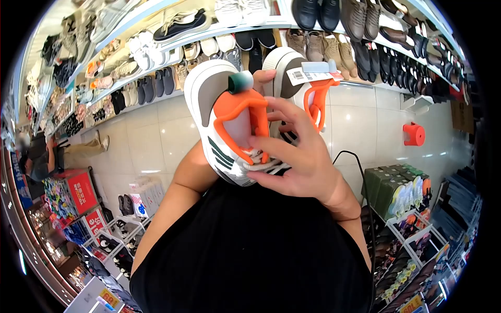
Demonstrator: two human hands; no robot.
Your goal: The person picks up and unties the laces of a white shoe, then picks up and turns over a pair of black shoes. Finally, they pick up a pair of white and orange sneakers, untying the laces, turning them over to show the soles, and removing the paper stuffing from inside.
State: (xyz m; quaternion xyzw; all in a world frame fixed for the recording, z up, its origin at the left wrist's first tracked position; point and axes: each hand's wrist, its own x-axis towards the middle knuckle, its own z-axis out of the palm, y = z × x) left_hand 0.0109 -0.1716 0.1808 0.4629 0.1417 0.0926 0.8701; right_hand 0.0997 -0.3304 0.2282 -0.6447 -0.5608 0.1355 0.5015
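Observation:
A white sneaker [215, 151] with an orange collar, dark green stripes and a grey-brown heel panel is held up in front of my chest, heel pointing away. My left hand [262, 76] supports it from behind and below; only some fingers show between the shoes, and the rest is hidden. At the shoe opening, my right hand [302, 156] has its fingertips on the orange collar and around the tongue and laces. The matching sneaker [286, 78] is beside it on the right, with a white price tag [298, 75] at its heel. A green tab [240, 82] sticks up from the first shoe's heel.
Shoe shelves [229, 32] curve across the far side, filled with pairs. A red stool [414, 134] stands on the tiled floor [355, 120] at the right. Stacked green boxes [383, 188] and display racks flank me. A person [44, 159] is at the far left.

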